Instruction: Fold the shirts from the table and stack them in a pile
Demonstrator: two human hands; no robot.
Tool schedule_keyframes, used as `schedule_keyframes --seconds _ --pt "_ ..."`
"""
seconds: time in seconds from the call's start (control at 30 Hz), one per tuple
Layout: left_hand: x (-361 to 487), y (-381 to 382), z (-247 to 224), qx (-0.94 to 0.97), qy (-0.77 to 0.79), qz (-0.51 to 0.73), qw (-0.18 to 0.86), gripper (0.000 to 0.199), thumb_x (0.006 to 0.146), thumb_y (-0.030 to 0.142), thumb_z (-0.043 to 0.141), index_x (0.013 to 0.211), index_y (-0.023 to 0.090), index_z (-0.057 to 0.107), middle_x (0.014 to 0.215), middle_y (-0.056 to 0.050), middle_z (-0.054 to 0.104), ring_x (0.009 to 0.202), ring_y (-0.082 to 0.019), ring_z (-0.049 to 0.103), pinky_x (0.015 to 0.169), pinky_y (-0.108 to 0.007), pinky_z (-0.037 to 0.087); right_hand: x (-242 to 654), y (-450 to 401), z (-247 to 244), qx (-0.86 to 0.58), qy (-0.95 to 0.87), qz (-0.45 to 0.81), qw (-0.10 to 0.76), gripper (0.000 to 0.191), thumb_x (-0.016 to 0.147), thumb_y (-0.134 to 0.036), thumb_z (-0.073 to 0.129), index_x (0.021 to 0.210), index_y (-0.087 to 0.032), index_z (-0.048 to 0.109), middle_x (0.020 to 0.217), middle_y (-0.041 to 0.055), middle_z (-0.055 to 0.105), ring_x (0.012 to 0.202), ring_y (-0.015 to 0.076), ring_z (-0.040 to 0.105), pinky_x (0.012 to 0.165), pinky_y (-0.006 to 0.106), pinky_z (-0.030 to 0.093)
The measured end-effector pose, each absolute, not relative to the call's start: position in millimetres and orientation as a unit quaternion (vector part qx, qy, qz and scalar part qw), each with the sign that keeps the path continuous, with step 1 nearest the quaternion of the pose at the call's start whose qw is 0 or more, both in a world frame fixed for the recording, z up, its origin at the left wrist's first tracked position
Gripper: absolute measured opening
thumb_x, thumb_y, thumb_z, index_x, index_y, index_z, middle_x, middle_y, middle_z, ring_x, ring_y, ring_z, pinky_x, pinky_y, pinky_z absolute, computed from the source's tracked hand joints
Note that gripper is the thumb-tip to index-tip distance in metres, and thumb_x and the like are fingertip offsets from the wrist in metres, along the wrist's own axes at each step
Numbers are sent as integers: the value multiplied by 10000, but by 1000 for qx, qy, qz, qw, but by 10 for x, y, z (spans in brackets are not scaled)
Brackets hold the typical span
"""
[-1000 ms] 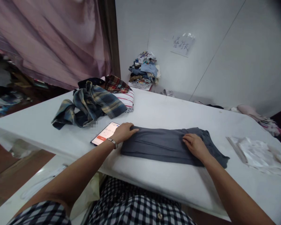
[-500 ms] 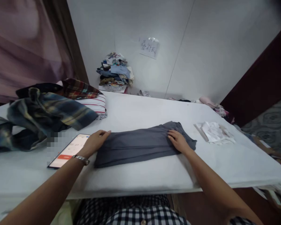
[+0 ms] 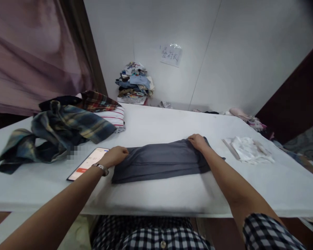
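The left hand (image 3: 117,156) has its fingers curled closed on the far left corner of the grey garment (image 3: 159,161); the right hand (image 3: 197,141) pinches its far edge near the right end. The garment is smooth, dark, lightly creased cloth, folded into a long, flat strip on the white-covered table (image 3: 159,125), in front of the person. A metal wristband (image 3: 101,168) encircles the left wrist. The flat, rectangular phone (image 3: 80,168) lies just left of the garment. Beyond it sits a blue-and-yellow plaid shirt (image 3: 94,127), loosely crumpled, against white cloth with red stripes (image 3: 114,116). White garments (image 3: 247,149) lie to the right, thin and wrinkled. Compared with the earlier frame, the right hand has moved from resting on the garment's surface to gripping its far edge; the left fingers are more tightly curled.
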State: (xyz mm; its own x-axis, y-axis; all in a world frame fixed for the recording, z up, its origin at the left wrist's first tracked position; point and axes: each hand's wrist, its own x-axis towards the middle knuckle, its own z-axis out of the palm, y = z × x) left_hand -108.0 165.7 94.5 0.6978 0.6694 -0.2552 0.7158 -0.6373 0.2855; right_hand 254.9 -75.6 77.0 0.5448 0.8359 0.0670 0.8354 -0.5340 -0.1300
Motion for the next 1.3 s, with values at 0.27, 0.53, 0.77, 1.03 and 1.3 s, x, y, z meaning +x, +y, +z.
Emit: schedule_keyframes --seconds 0.27,0.53,0.77,1.03,1.3 --pt "-948 1635 1009 924 358 -67 114 318 821 274 512 1070 238 708 1154 -77 720 1069 -247 646 827 -306 486 2507 -584 676 -843 -530 69 54 245 823 -159 556 876 -249 777 966 64 769 918 234 696 836 329 504" --pt "-926 1698 919 937 329 -74 88 279 811 332 538 995 250 731 1132 -91 709 1021 -266 651 763 -321 479 2568 -654 718 -826 -546 136 46 225 777 -172 598 862 -278 777 916 6 771 839 198 692 745 281 503" --pt "-837 1734 881 939 324 -82 82 205 800 259 534 862 218 725 1017 -99 726 955 -258 660 738 -315 458 2408 -562 837 -839 -531 117 -24 272 775 -114 567 848 -277 772 916 28 768 828 202 682 684 273 467" --pt "-890 1766 1061 943 331 -26 36 309 901 296 409 938 211 704 1066 -90 710 976 -224 643 726 -292 436 2392 -625 776 -840 -541 22 -40 242 932 -216 456 918 -202 697 1032 86 725 907 201 659 736 270 432" --pt "-768 1949 899 928 362 -15 83 223 856 259 507 898 178 710 1054 -103 711 949 -222 649 751 -285 452 2434 -420 635 -854 -520 6 -21 243 933 -203 449 936 -179 692 1033 119 717 911 216 657 724 281 433"
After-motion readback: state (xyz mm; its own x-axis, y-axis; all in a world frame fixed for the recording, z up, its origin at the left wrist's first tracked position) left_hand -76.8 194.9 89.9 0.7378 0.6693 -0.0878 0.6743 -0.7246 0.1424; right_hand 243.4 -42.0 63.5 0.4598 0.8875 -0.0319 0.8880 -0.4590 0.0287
